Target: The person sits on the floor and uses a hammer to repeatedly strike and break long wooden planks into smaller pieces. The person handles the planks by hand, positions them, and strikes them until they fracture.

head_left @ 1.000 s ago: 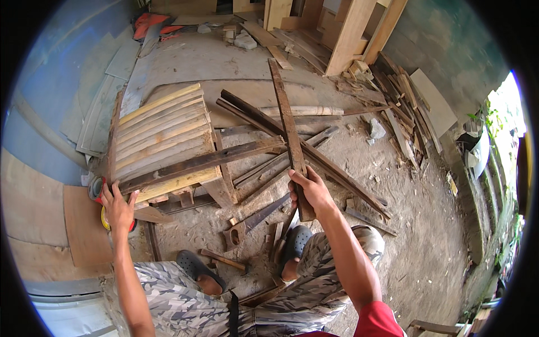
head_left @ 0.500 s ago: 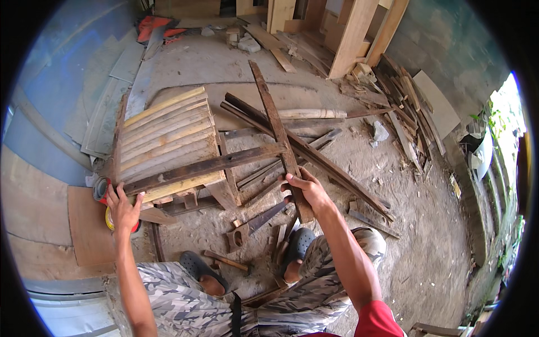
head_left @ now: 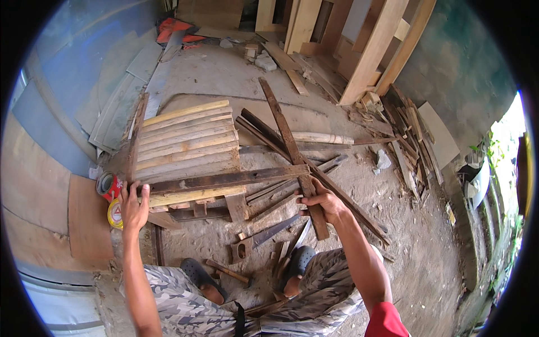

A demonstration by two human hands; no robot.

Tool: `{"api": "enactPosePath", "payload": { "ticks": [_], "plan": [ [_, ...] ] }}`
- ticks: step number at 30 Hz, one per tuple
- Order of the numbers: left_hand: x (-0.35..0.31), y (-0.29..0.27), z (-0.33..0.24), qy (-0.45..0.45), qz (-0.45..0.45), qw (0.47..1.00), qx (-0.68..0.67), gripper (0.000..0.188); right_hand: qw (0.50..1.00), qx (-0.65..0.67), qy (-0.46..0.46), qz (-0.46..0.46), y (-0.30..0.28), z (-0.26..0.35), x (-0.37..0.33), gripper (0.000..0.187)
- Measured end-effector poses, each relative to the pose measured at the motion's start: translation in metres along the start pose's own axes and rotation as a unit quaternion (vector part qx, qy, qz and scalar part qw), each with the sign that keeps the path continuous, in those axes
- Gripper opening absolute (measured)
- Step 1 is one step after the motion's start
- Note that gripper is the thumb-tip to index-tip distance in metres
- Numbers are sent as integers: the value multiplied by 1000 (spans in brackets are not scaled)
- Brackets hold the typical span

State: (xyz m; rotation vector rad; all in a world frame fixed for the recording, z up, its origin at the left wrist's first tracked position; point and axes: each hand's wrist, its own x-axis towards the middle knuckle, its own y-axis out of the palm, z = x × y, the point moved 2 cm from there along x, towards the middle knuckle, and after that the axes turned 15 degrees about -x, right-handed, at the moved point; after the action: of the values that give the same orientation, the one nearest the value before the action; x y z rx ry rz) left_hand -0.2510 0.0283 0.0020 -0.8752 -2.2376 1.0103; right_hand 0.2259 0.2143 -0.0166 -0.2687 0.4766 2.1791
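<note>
Underfoot: bare dirt floor (head_left: 426, 247) strewn with wood scraps; the person sits or squats low, with both shoes (head_left: 199, 275) planted among the offcuts.
Right hand: the right hand (head_left: 323, 202) is closed around a long dark plank (head_left: 292, 151), fingers wrapped over its near end; the plank slants away up the picture, its far end well apart from the body.
Why held so: gripping near the lower end seems meant to steer or swing the whole length, as a judgement.
Left hand: the left hand (head_left: 133, 206) lies with fingers spread on the near left corner of a slatted panel (head_left: 185, 149), touching the dark cross batten (head_left: 224, 180) that runs along the panel's front edge.
Why placed so: the flat palm looks like a steadying press, keeping the panel from shifting.
Crossing: the plank passes over the right end of the batten, touching or very near it; I cannot tell which.
Beside the left hand: a red can (head_left: 106, 185) and a yellow tape roll (head_left: 115, 213), just left of the wrist.
Near the shoes: a handsaw (head_left: 264, 236) and a hammer (head_left: 227, 271) lie on the floor between panel and feet.
Room: blue wall (head_left: 62, 84) at left, pale timber posts (head_left: 376, 50) leaning at the back, a heap of scrap boards (head_left: 410, 129) at right, daylight past the right edge.
</note>
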Motion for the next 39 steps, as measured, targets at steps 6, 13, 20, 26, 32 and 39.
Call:
{"api": "enactPosePath", "payload": {
  "ticks": [6, 13, 20, 26, 32, 39],
  "plan": [
    [11, 4, 29, 60, -107, 992, -28, 38, 994, -60, 4, -87, 8, 9, 12, 50],
    [19, -2, 47, -1, -158, 960, -230, 61, 987, -107, -53, -105, 1, 2, 43, 42],
    [22, -6, 71, -93, -146, 951, -257, 70, 990, -71, -46, -110, 17, 11, 48, 34],
    [17, -6, 59, -89, -159, 948, -263, 58, 994, -21, -59, -93, 9, 20, 52, 28],
    [21, -4, 70, -63, -155, 954, -250, 51, 997, -7, -29, -66, 5, 26, 57, 38],
    [14, -8, 44, -44, -133, 963, -230, 43, 978, -128, 39, -161, 15, 25, 62, 56]
  ]
}}
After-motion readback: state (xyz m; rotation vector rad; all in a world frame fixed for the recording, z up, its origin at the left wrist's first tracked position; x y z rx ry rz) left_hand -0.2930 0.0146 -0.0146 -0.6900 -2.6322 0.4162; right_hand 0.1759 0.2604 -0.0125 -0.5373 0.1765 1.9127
